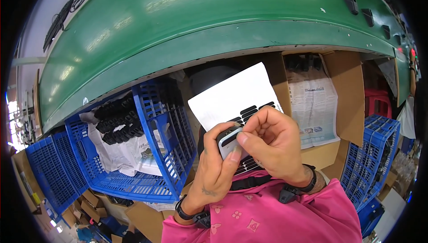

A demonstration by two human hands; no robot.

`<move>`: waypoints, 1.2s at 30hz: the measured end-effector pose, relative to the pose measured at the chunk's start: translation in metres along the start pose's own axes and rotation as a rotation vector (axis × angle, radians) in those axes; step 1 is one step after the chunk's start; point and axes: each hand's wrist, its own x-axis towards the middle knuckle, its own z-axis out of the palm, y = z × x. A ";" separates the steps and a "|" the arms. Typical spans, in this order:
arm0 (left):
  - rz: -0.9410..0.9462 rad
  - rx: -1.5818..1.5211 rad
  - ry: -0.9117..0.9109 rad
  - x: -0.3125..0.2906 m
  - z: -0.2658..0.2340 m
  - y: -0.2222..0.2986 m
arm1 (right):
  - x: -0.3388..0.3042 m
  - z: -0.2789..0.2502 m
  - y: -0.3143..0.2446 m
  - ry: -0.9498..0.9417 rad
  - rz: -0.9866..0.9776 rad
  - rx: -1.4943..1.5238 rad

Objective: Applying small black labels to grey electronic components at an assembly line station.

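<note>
My left hand clamps the device, black strip seemingly on; my right hand touches it, grip unclear; more strips remain at twelve o'clock.

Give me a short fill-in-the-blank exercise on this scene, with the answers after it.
1. The small pale device is clasped by the ____ hand, with the right hand at its other side.
2. The sheet bears dark shapes on a ____ background.
3. The long bench is ____.
4. The person's sleeves are ____.

Missing words: left; white; green; pink.
</note>
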 end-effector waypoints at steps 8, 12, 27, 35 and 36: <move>-0.048 -0.297 0.013 0.004 0.002 -0.012 | 0.002 -0.006 0.012 0.145 -0.026 0.002; 0.002 -0.410 0.058 0.006 0.003 -0.018 | -0.004 -0.021 0.020 0.088 -0.009 -0.133; 0.020 -0.351 0.167 0.013 0.000 -0.010 | -0.007 -0.021 0.033 -0.341 0.149 -0.003; -0.003 -0.375 0.320 0.017 0.002 -0.005 | -0.013 -0.024 0.034 -0.424 0.120 -0.015; -0.014 -0.386 0.331 0.019 0.004 -0.003 | -0.014 -0.021 0.036 -0.378 0.096 0.023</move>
